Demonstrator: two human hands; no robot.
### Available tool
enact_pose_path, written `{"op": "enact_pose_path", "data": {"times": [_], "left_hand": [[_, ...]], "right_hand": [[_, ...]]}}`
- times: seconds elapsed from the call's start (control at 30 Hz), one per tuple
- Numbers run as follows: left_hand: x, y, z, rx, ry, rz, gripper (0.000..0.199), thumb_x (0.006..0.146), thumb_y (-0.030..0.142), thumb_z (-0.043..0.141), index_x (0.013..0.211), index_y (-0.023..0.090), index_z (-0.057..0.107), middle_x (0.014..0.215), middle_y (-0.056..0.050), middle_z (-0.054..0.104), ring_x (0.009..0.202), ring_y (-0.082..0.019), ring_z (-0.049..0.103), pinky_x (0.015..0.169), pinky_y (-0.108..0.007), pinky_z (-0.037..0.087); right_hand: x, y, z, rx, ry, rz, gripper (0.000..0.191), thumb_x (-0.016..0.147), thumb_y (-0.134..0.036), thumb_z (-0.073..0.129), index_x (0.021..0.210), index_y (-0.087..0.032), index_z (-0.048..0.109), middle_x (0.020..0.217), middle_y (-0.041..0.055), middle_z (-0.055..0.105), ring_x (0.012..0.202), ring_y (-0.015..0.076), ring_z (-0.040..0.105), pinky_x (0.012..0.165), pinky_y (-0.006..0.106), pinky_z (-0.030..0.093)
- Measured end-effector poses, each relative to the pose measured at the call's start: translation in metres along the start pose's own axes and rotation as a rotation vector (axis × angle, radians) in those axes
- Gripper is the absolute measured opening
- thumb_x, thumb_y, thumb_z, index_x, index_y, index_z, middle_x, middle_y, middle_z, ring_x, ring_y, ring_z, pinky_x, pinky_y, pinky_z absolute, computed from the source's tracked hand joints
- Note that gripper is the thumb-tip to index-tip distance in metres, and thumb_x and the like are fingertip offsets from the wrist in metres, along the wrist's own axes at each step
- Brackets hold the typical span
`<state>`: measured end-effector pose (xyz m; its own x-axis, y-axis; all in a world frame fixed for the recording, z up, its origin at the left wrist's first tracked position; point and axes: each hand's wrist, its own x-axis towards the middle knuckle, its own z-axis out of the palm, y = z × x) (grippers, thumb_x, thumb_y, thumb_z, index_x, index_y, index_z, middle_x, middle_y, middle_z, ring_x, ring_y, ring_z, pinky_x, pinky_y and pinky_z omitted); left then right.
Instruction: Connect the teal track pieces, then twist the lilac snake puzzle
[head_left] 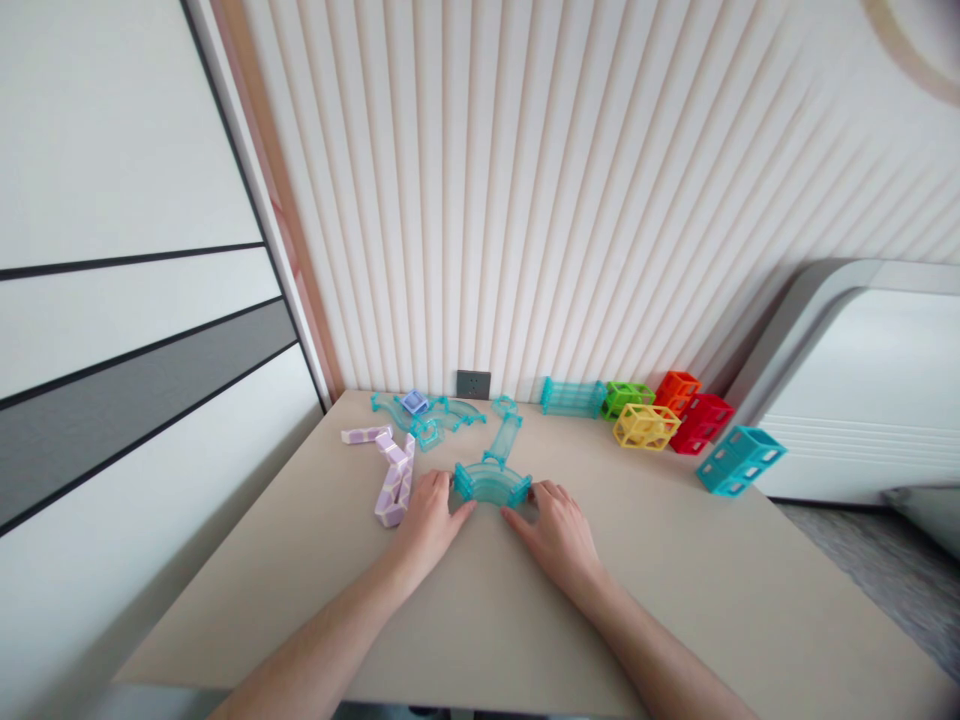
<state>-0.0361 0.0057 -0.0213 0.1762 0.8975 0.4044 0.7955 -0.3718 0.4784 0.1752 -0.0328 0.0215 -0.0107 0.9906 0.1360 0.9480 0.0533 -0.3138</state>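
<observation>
Several curved, see-through teal track pieces [493, 484] stand close together on the table, their bend opening toward me. At their left end, my left hand [433, 508] grips with its fingers behind and the thumb in front. My right hand [557, 518] holds the right end in the same way, fingers curled and partly hidden. Just behind the curve lies a straight teal track piece [504, 438], its near end close to the curved ones. Left of my left hand is a folded lilac-and-white snake puzzle [392, 480].
More teal curved tracks [457, 410] and a small blue block [415, 402] lie at the back left. A stack of straight teal tracks [574, 398] stands by the wall. Rightward are green [628, 397], yellow [645, 427], orange [677, 390], red [701, 422] and teal frame blocks [741, 461].
</observation>
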Motion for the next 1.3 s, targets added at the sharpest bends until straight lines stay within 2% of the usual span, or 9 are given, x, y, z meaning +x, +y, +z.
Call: {"op": "enact_pose_path", "data": {"times": [0.23, 0.7, 1.3], "left_hand": [[0.0008, -0.0004, 0.0005, 0.036, -0.007, 0.013, 0.023, 0.081, 0.027, 0.072, 0.096, 0.014, 0.060, 0.093, -0.011, 0.065, 0.095, -0.028, 0.064, 0.086, -0.041, 0.053], [0.0004, 0.0002, 0.0022, 0.011, -0.022, -0.031, 0.023, 0.080, 0.029, 0.070, 0.096, 0.016, 0.060, 0.096, -0.010, 0.064, 0.098, -0.028, 0.063, 0.089, -0.042, 0.052], [0.0009, 0.0084, -0.0034, 0.037, -0.025, -0.034, 0.020, 0.077, 0.030, 0.072, 0.089, 0.018, 0.060, 0.090, -0.008, 0.063, 0.093, -0.028, 0.063, 0.085, -0.041, 0.053]], "right_hand": [[0.0005, -0.0009, -0.0006, 0.015, 0.000, 0.006, 0.030, 0.088, -0.047, 0.060, 0.094, -0.018, 0.064, 0.100, 0.0108, 0.069, 0.099, 0.0265, 0.063, 0.086, 0.033, 0.044], [0.0035, 0.0019, -0.0013, 0.039, -0.023, 0.010, 0.026, 0.087, -0.046, 0.061, 0.091, -0.020, 0.065, 0.098, 0.0100, 0.069, 0.096, 0.0258, 0.064, 0.084, 0.032, 0.045], [0.0077, 0.0075, -0.0039, 0.055, -0.042, -0.029, 0.025, 0.087, -0.044, 0.062, 0.089, -0.019, 0.063, 0.099, 0.0098, 0.069, 0.096, 0.0245, 0.064, 0.083, 0.030, 0.045]]}}
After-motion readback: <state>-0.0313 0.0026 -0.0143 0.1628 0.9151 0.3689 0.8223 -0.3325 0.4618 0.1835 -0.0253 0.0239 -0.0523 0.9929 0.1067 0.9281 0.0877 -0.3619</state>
